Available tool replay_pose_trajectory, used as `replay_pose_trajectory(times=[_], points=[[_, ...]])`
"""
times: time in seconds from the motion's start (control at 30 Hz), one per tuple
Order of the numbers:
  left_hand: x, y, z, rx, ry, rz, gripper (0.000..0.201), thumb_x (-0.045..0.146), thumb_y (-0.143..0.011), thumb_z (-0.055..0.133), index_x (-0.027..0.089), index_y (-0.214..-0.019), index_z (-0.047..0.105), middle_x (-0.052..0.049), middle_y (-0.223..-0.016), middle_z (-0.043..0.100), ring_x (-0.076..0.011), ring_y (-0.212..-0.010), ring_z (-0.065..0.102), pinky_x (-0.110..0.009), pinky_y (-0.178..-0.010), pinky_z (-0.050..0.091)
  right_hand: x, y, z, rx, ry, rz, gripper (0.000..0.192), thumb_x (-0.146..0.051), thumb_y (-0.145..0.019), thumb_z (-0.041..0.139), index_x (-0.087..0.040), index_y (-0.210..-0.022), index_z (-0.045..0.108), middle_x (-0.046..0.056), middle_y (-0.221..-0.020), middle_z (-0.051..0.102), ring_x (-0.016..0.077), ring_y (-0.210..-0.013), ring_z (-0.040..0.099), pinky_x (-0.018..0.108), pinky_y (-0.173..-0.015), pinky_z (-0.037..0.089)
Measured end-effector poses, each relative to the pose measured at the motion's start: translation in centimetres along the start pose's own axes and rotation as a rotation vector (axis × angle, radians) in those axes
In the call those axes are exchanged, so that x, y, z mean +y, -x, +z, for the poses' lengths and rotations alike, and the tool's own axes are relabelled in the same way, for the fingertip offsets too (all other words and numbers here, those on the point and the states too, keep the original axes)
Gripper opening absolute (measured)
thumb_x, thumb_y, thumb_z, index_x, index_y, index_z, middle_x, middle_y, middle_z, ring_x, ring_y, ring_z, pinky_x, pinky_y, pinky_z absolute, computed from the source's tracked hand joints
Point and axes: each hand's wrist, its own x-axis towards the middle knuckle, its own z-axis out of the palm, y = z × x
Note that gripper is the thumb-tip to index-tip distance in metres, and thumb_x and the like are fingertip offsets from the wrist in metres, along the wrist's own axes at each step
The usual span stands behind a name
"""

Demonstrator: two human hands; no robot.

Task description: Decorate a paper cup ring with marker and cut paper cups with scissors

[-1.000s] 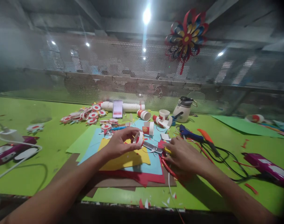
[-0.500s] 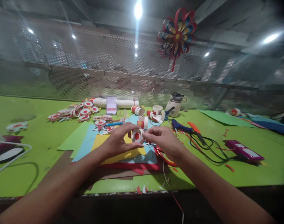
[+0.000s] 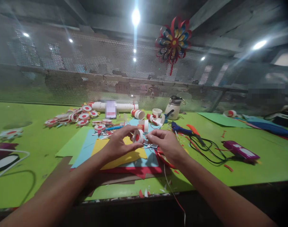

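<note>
Okay, head view only. Left hand (image 3: 119, 143) and right hand (image 3: 166, 142) meet over the middle of the green table (image 3: 240, 170), both pinching one small red-and-white paper ring (image 3: 137, 136). Left fingers closed on its left side, thumb under, fingertips on top; right thumb and forefinger closed on its right edge. Ring held clear of the surface, above a stack of coloured paper sheets (image 3: 125, 156): yellow on top, blue, light green and red under it, brown board at the bottom.

Scissors (image 3: 161, 154) with red handles lie on the stack, just beside and partly under the right hand. Right of that, a blue and orange glue gun (image 3: 186, 130) with a black cord (image 3: 211, 151) looping toward a purple device (image 3: 240, 150).

Behind the hands: cut paper cups (image 3: 147, 118), red and white, some tipped over; a white jug (image 3: 173, 106); a white tube (image 3: 121, 106) lying flat along the back. Back left, a pile of finished red-white rings (image 3: 74, 116). Paper scraps (image 3: 144, 192) at the near edge.

Perforated mesh wall (image 3: 87, 72) behind the table, a multicoloured paper pinwheel (image 3: 173, 42) hanging on it.
</note>
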Motion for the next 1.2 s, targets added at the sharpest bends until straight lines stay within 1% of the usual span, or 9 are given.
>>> replay_pose_trajectory(times=[0.13,0.27,0.4,0.53,0.6,0.67,0.77,1.0,1.2], points=[[0.0,0.0,0.0,0.009,0.119,-0.073,0.040,0.028,-0.076,0.075,0.015,-0.111,0.061,-0.005,-0.091,0.065,-0.0138,-0.075,0.062,-0.030,-0.071,0.054,1.3,-1.2,-1.2,0.100,0.149,-0.044,0.029,-0.043,-0.077,0.063,-0.016,-0.066,0.060,-0.003,-0.060,0.057,0.0113,-0.058,0.049,0.027,-0.060,0.039],[0.0,-0.1,0.2,-0.024,0.251,-0.102,0.042,0.025,-0.077,0.074,0.017,-0.116,0.060,-0.005,-0.095,0.064,-0.0145,-0.082,0.063,-0.030,-0.076,0.056,3.5,-3.3,-3.5,0.173,0.377,-0.040,0.029,-0.034,-0.085,0.064,-0.015,-0.063,0.057,-0.005,-0.058,0.053,0.0097,-0.054,0.049,0.025,-0.056,0.041],[-0.3,0.0,0.4,-0.053,0.337,-0.174,0.046,0.024,-0.078,0.073,0.020,-0.122,0.059,-0.007,-0.106,0.064,-0.0163,-0.093,0.063,-0.031,-0.081,0.056,4.8,-5.1,-5.1,0.139,0.561,-0.056,0.019,-0.032,-0.090,0.063,-0.013,-0.087,0.064,0.000,-0.085,0.065,0.0135,-0.072,0.062,0.029,-0.066,0.052],[-0.9,0.1,0.6,-0.081,0.419,-0.219,0.045,0.021,-0.078,0.073,0.021,-0.121,0.060,-0.009,-0.115,0.066,-0.0190,-0.100,0.064,-0.032,-0.085,0.056,4.7,-5.5,-4.7,0.053,0.621,-0.134,0.021,-0.026,-0.088,0.066,-0.015,-0.105,0.065,0.007,-0.109,0.066,0.0177,-0.090,0.064,0.037,-0.080,0.053],[-1.1,0.1,0.6,-0.093,0.479,-0.246,0.045,0.020,-0.078,0.073,0.022,-0.121,0.061,-0.008,-0.116,0.067,-0.0201,-0.102,0.065,-0.033,-0.086,0.055,4.7,-5.2,-4.1,0.029,0.616,-0.168,0.018,-0.023,-0.086,0.065,-0.014,-0.101,0.068,0.006,-0.104,0.070,0.0184,-0.090,0.065,0.034,-0.080,0.051],[-1.2,0.0,0.6,-0.094,0.523,-0.298,0.045,0.019,-0.076,0.074,0.022,-0.119,0.062,-0.008,-0.117,0.068,-0.0213,-0.104,0.065,-0.035,-0.087,0.055,4.8,-4.7,-3.7,0.011,0.607,-0.189,0.016,-0.024,-0.086,0.060,-0.013,-0.088,0.072,0.004,-0.085,0.072,0.0182,-0.080,0.066,0.030,-0.072,0.049],[-1.4,0.0,0.6,-0.092,0.543,-0.373,0.044,0.020,-0.074,0.076,0.022,-0.117,0.065,-0.008,-0.116,0.068,-0.0227,-0.101,0.065,-0.035,-0.086,0.054,5.4,-4.1,-3.6,-0.003,0.606,-0.194,0.027,-0.030,-0.089,0.056,-0.013,-0.072,0.069,-0.001,-0.063,0.065,0.0144,-0.061,0.060,0.026,-0.057,0.044],[-2.2,0.3,0.5,-0.115,0.553,-0.471,0.060,0.020,-0.069,0.080,0.025,-0.125,0.059,-0.010,-0.118,0.066,-0.0269,-0.102,0.066,-0.039,-0.086,0.053,7.2,-4.0,-3.5,0.031,0.622,-0.227,0.036,-0.038,-0.093,0.058,-0.014,-0.067,0.058,-0.006,-0.058,0.055,0.0090,-0.052,0.054,0.024,-0.054,0.047],[-2.4,0.4,0.9,-0.104,0.552,-0.487,0.055,0.018,-0.064,0.083,0.023,-0.116,0.065,-0.010,-0.120,0.065,-0.0265,-0.105,0.062,-0.039,-0.088,0.051,6.4,-3.5,-3.1,0.099,0.580,-0.339,0.034,-0.033,-0.091,0.058,-0.015,-0.063,0.058,-0.006,-0.055,0.053,0.0098,-0.053,0.052,0.024,-0.055,0.043]])
